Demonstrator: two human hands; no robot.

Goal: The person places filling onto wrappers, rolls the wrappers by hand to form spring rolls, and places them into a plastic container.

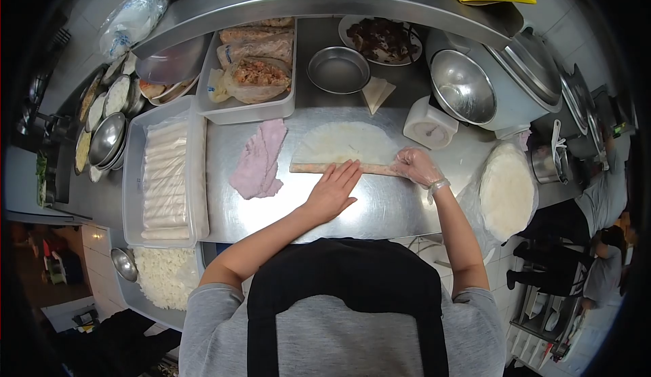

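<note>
A thin, translucent round wrapper (342, 140) lies on the steel counter, its near edge rolled around a pinkish-brown filling into a long, thin spring roll (308, 168). My bare left hand (334, 190) rests on the middle of this roll with its fingers stretched out. At the roll's right end, my right hand (417, 167), in a clear plastic glove, has its fingers curled in on the end. A crumpled pink cloth (259, 160) lies left of the wrapper. To the right, a stack of round wrappers (507, 190) sits in clear plastic.
Left stands a plastic bin of finished rolls (165, 173), above a tub of white shreds (165, 275). A bin of bagged filling (261, 78), a round pan (338, 70), a plate of dark meat (380, 38) and a scale with a bowl (430, 126) line the back.
</note>
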